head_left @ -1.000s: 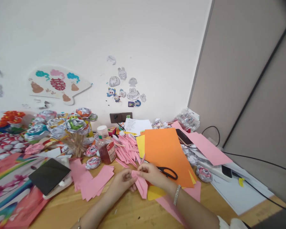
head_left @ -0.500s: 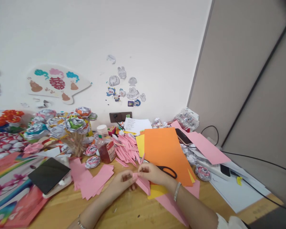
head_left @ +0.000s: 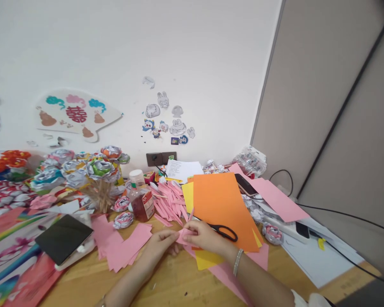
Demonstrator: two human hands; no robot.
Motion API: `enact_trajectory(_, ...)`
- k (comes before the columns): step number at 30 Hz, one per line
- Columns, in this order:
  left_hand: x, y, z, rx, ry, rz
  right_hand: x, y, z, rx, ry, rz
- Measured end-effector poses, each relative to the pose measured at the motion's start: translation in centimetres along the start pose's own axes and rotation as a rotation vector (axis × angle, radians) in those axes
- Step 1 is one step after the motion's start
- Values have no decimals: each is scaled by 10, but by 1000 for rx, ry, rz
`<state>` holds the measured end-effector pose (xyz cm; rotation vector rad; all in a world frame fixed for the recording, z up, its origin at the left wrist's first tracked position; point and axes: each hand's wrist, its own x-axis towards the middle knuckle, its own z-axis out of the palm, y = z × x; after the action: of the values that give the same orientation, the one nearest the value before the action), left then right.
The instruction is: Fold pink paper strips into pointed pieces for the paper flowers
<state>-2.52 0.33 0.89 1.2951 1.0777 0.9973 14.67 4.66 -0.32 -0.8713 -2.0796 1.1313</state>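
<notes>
Between my two hands is a small piece of pink paper [head_left: 184,236], pinched at both sides and partly covered by fingers. My left hand [head_left: 164,243] grips its left end, thumb on top. On the other side my right hand [head_left: 203,235] pinches it, fingers closed. Just beyond the right hand lie black-handled scissors [head_left: 225,233] on an orange sheet [head_left: 222,204]. A pile of narrow folded pink strips [head_left: 168,202] sits behind the hands. To the left, cut pink paper pieces [head_left: 126,249] lie fanned out on the wooden table [head_left: 166,285].
A bottle of red liquid [head_left: 142,202] stands behind the left hand. Paper flowers [head_left: 99,168] on sticks fill the back left, near a black tablet [head_left: 64,238]. At right are a phone [head_left: 245,184], a pink sheet [head_left: 280,200], white sheets [head_left: 323,262] and black cables [head_left: 345,216].
The pink paper has been turned from hanging down to lying flatter between the fingers. My hands stay close together, in nearly the same place.
</notes>
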Motion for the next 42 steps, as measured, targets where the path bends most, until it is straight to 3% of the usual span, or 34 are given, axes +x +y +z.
enact_trajectory(5,-4,7,3,-228,14,-63,-1,-7,0,107,109,-61)
enact_trajectory(9,-5,10,4,-323,55,-98,-4,-16,-2,-47,164,-196)
enact_trajectory(12,-5,10,5,-342,54,-106,-4,-17,-2,-93,130,-227)
enact_trajectory(19,3,0,7,-237,156,-131,1,-6,8,-19,253,-35)
enact_trajectory(20,5,-2,6,-197,128,-148,1,-5,9,2,238,-18)
enact_trajectory(24,9,-7,0,9,111,4,2,-2,2,51,196,17)
enact_trajectory(28,8,0,-4,54,214,3,3,1,-14,237,33,32)
enact_trajectory(34,2,15,-1,-21,198,-56,2,4,-19,324,-6,67)
enact_trajectory(42,3,16,-3,88,175,-19,4,13,-13,358,16,74)
